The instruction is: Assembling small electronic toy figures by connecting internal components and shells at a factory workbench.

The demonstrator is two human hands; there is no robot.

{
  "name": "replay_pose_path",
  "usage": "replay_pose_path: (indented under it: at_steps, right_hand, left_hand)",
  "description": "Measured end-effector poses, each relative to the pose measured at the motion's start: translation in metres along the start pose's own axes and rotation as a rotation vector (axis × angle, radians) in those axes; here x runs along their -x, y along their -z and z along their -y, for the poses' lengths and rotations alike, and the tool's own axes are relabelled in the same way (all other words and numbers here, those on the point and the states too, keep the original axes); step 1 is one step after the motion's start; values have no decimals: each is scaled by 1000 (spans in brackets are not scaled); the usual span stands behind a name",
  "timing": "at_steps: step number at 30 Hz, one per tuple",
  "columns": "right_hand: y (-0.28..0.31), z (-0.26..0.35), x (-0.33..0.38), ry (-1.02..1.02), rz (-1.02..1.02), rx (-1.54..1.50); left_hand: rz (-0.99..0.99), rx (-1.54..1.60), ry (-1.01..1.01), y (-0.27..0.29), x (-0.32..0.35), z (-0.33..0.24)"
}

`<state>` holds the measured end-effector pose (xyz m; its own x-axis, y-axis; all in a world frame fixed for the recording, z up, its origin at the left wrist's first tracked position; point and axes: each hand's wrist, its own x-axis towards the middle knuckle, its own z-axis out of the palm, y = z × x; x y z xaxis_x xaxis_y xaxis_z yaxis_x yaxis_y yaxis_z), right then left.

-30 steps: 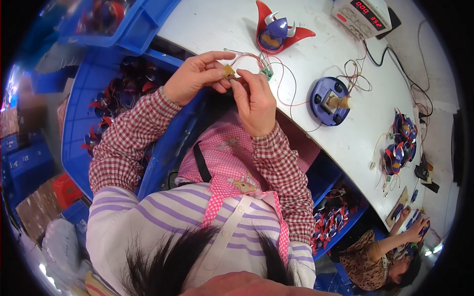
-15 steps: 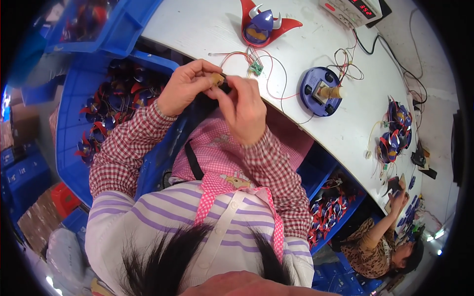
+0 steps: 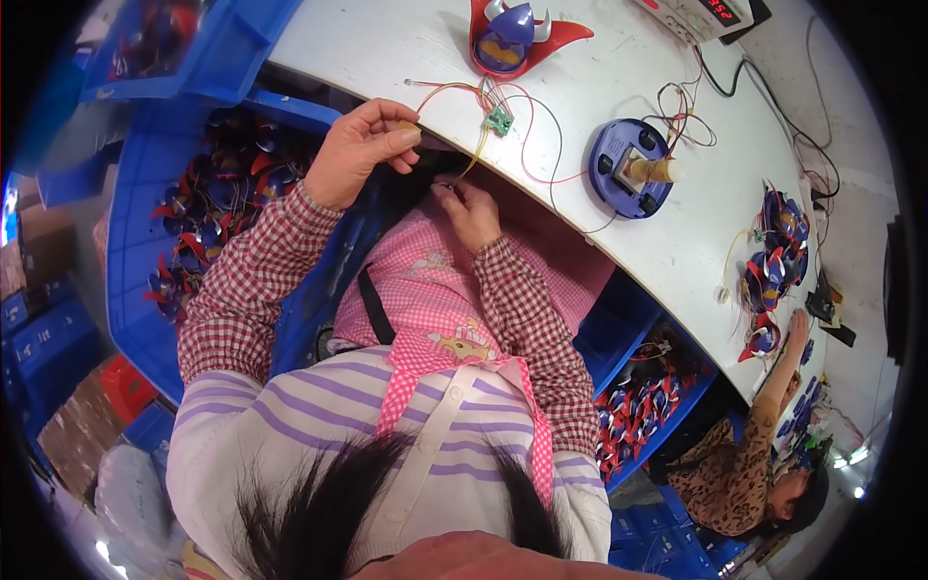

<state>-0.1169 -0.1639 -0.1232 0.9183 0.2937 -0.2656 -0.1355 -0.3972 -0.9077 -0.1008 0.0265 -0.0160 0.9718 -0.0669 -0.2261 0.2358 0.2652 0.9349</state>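
My left hand (image 3: 356, 153) is at the table's near edge, thumb and fingers pinched together. A small tan bit and a thin wire show at its fingertips, but what it grips is unclear. Below the edge, over the pink apron (image 3: 416, 275), my right hand (image 3: 471, 215) is closed with curled fingers; a small dark thing at its fingertips is too small to name. Yellow wires (image 3: 477, 155) run down toward it from a small green circuit board (image 3: 499, 121). More wires link the board to a purple toy head (image 3: 512, 34) with white horns and red wings, and to a round purple base (image 3: 630, 166).
A blue bin (image 3: 135, 232) of toy heads stands left, with another blue tray (image 3: 217, 58) above it. A power supply (image 3: 696, 14) sits at the back. More toy heads (image 3: 773, 251) lie on the right of the white table (image 3: 541, 82), near a co-worker's arm (image 3: 783, 362).
My hands have come apart. The right has dropped below the table edge, while the left stays near it. The co-worker's arm has reached farther along the table.
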Motion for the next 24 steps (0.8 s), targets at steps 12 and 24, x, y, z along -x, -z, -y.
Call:
replay_pose_path:
  at_steps: [12, 24]
  right_hand:
    - [28, 48, 43, 84, 71, -80]
    - [75, 127, 31, 291, -285, 906]
  left_hand:
    - [7, -47, -2, 2, -3, 3]
    - [5, -74, 6, 1, -1, 1]
